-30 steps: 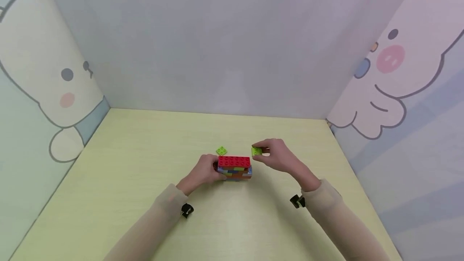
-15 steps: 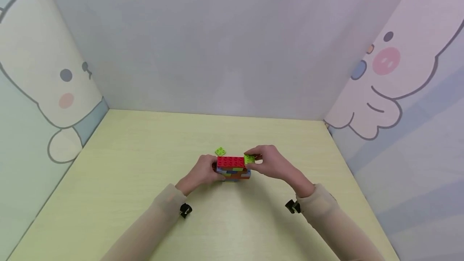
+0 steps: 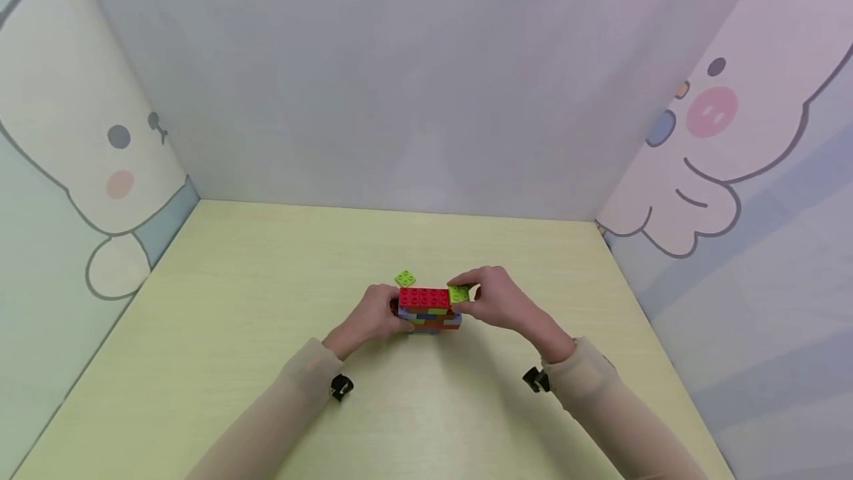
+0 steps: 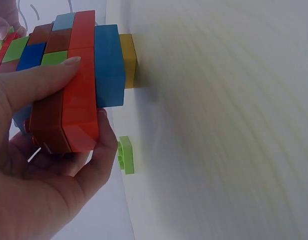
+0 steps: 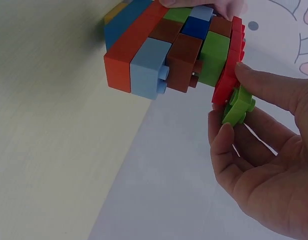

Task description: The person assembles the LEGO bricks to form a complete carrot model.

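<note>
A wall of multicoloured toy building bricks (image 3: 433, 321) stands upright on the table, topped by a row of red plates (image 3: 423, 298). My left hand (image 3: 373, 311) grips its left end, the thumb across the front and fingers behind. In the left wrist view the thumb lies over red and brown bricks (image 4: 49, 122). My right hand (image 3: 498, 301) pinches a small green plate (image 3: 458, 294) between thumb and fingers at the right end of the red row. In the right wrist view that plate juts past the red end, its hollow underside partly showing.
Another green studded plate (image 3: 405, 278) lies on the pale table (image 3: 286, 258) just behind the brick wall. A grey back panel (image 3: 400, 95) and cartoon-printed side panels (image 3: 766, 258) enclose the table. Black wrist devices (image 3: 342, 387) sit by both cuffs.
My right hand has moved left with the green plate, from beside the wall onto the right end of the red row. The left hand keeps its grip; little differs over the last half second.
</note>
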A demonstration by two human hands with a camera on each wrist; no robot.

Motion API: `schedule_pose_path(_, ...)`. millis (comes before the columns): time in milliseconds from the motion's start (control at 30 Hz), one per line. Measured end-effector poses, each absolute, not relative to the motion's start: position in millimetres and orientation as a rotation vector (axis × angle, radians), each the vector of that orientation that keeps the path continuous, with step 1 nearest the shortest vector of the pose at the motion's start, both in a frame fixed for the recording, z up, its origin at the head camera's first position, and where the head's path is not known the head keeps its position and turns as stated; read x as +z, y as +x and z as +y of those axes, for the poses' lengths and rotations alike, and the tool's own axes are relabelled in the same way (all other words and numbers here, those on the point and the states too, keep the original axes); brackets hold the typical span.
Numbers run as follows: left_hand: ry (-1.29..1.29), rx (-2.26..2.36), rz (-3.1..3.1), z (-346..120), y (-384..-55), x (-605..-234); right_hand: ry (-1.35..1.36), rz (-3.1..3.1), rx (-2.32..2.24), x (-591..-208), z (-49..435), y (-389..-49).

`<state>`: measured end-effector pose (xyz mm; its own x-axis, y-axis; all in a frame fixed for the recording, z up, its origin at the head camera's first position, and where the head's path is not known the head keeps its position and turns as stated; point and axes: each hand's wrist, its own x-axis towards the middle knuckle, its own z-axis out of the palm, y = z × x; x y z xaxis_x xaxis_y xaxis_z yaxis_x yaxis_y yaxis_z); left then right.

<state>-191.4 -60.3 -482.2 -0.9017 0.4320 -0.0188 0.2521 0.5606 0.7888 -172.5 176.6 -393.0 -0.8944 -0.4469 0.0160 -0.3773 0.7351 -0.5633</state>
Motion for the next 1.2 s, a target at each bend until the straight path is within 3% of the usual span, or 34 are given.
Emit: schedule_pose_path(1200, 0.625, 1.268, 2.602, -59.9, -190.9, -483.2, -0.632, 2.803, -0.853, -394.8, 175.1, -176.0)
